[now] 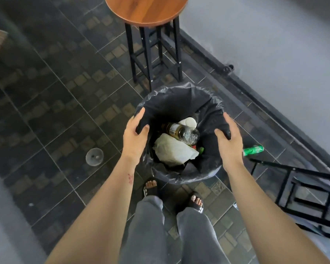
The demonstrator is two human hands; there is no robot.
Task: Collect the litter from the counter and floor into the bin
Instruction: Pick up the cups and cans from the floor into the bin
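A round bin (pixel 179 96) lined with a black bag stands on the tiled floor in front of my feet. Inside lie a clear plastic bottle (pixel 183 132), white crumpled paper (pixel 173 149) and a white cup (pixel 189 121). My left hand (pixel 135 134) grips the bin's left rim, thumb inside the liner. My right hand (pixel 230 138) grips the right rim the same way. A green can (pixel 253 150) lies on the floor just right of the bin. A clear plastic cup (pixel 94 156) lies on the floor to the left.
A bar stool (pixel 147 12) with a round wooden seat and black legs stands just behind the bin. A second black stool frame (pixel 303 185) lies at the right. A grey wall (pixel 274 54) with a dark skirting runs along the right side.
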